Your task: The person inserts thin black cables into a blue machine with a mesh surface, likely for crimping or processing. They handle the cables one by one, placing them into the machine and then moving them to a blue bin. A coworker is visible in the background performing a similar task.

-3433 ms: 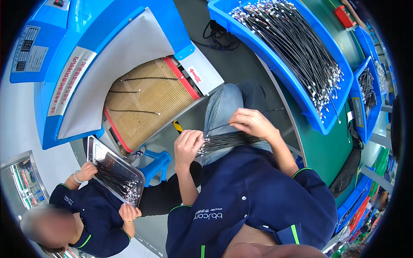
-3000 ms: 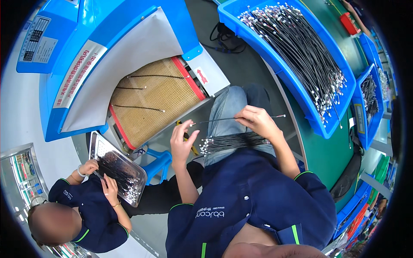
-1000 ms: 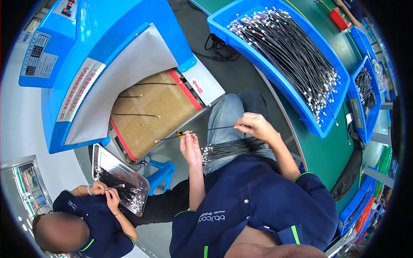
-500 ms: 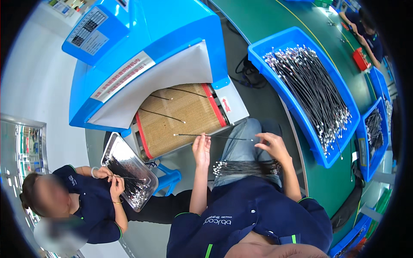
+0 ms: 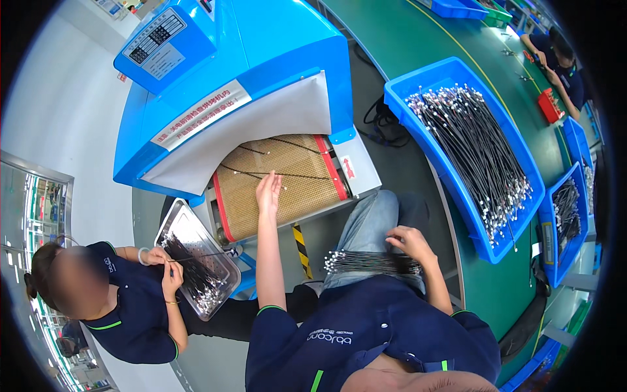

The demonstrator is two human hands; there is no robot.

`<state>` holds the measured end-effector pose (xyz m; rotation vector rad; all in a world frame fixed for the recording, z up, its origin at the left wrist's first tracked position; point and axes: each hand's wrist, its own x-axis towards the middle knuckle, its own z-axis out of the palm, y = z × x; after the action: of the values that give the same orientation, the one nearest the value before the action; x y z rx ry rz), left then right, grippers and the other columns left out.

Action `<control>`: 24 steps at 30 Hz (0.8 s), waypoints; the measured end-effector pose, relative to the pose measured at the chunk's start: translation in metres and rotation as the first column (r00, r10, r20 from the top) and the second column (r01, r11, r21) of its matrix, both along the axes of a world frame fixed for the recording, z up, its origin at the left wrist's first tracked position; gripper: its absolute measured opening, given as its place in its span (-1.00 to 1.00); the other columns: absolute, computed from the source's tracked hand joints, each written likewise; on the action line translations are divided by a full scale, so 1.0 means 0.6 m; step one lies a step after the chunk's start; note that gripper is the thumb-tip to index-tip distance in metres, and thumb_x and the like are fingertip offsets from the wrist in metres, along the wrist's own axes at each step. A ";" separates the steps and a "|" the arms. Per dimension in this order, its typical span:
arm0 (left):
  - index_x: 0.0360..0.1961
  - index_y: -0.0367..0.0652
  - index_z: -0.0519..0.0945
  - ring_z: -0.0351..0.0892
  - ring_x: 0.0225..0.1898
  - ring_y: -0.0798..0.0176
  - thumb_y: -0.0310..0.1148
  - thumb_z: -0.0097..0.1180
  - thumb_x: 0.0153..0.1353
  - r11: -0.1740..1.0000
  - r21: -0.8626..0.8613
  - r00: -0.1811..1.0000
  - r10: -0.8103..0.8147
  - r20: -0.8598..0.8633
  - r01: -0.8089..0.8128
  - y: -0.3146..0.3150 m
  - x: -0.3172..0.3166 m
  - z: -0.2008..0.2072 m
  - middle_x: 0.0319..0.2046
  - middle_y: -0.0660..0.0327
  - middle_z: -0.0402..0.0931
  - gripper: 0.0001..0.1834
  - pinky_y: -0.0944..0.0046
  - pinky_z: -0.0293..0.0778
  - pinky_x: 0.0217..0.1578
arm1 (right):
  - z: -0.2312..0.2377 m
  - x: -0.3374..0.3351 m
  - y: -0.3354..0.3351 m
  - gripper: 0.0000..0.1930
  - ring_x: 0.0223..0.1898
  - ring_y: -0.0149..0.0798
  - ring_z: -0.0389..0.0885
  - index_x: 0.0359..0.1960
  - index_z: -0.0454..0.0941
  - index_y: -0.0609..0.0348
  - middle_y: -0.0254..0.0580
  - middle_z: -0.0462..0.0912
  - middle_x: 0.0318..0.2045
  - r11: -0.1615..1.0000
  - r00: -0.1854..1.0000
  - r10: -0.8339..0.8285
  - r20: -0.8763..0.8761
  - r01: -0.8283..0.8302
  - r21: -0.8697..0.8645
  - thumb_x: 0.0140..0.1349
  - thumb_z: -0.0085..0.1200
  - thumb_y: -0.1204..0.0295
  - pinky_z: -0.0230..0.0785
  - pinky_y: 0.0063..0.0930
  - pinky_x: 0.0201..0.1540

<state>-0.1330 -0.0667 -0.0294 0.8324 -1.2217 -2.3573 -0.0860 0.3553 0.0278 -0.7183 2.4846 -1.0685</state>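
My left hand (image 5: 268, 193) reaches out over the tan mesh conveyor belt (image 5: 294, 196), fingers spread, fingertips by a thin black cable (image 5: 287, 175) lying across the belt. Two more cables (image 5: 287, 144) lie farther in under the blue hood. My right hand (image 5: 408, 240) rests curled on a bundle of black cables with metal tips (image 5: 366, 262) lying across my lap.
A blue machine hood (image 5: 228, 65) covers the belt's far end. To the right, a blue bin (image 5: 516, 150) full of black cables sits on the green bench, with a second bin (image 5: 568, 215) beyond. At left a seated co-worker (image 5: 130, 307) sorts cables in a metal tray (image 5: 186, 225).
My left hand has gone from the bundle on my lap out to the belt with one cable, which now lies there. My right hand stays on the bundle.
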 end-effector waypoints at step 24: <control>-0.18 -0.59 0.46 0.62 -0.23 0.14 -0.59 0.04 0.19 0.987 -0.125 0.952 -0.058 0.301 0.099 -0.030 -0.070 0.017 -0.28 -0.07 0.54 -0.77 0.43 0.64 -0.20 | -0.024 0.013 0.005 -0.83 -0.34 -0.05 0.60 -0.35 0.59 0.18 -0.10 0.62 -0.41 0.996 0.997 0.067 0.028 -0.068 0.058 0.14 0.10 0.34 0.42 -0.25 -0.25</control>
<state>-0.1752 -0.0846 -0.0194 1.1402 -1.5451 -2.2317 -0.0783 0.3583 0.0131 -0.7607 2.4410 -0.9706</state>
